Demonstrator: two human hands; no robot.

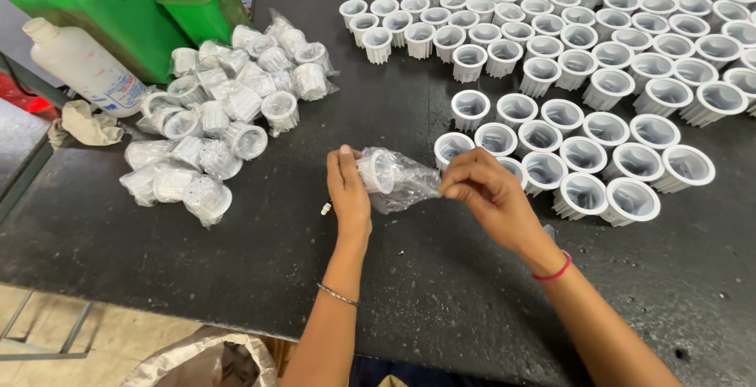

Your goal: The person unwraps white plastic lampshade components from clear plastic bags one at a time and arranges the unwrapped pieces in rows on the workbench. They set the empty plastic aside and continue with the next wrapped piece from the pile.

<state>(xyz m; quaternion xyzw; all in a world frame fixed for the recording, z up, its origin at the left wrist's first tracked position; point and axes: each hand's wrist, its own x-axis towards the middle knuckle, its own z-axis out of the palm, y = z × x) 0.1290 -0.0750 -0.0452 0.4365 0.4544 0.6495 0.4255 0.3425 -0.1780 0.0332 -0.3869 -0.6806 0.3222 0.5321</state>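
My left hand [349,190] grips a white ribbed cup-shaped housing [376,171] that lies inside a clear plastic bag [405,184]. My right hand [488,194] pinches the bag's other end, pulling it taut just above the dark table [260,253]. To the left lies a pile of bagged white housings [224,115]. On the right stand several unwrapped white housings [583,151], open ends up, in close rows.
Two green plastic bins [134,1] stand at the back left, with a white plastic bottle [83,64] lying beside them and a crumpled cloth [87,125]. A sack [205,359] sits below the table's near edge. A small white bit [325,208] lies by my left wrist.
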